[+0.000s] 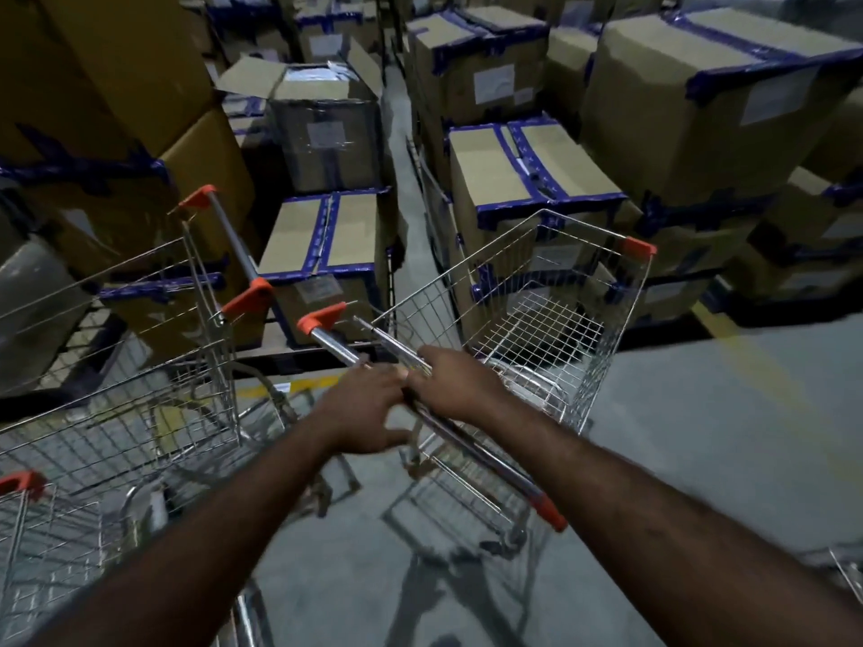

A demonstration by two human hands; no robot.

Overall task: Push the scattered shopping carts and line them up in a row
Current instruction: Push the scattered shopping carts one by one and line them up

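Note:
A wire shopping cart (537, 315) with orange corner caps stands ahead of me, angled to the right. Its chrome handle bar (485, 455) runs from upper left to lower right. My left hand (369, 408) rests on the bar with its fingers partly spread. Beside it, and touching it, my right hand (453, 389) is closed around the bar. A second cart (140, 403) stands to the left, its handle (233, 245) pointing away. Part of a third cart (42, 539) shows at the lower left.
Stacks of cardboard boxes (523, 179) sealed with blue tape fill the area ahead and on both sides, with a narrow aisle (397, 147) between them. The grey concrete floor (724, 436) with a yellow line lies to the right. A wire edge (847, 572) shows at the lower right.

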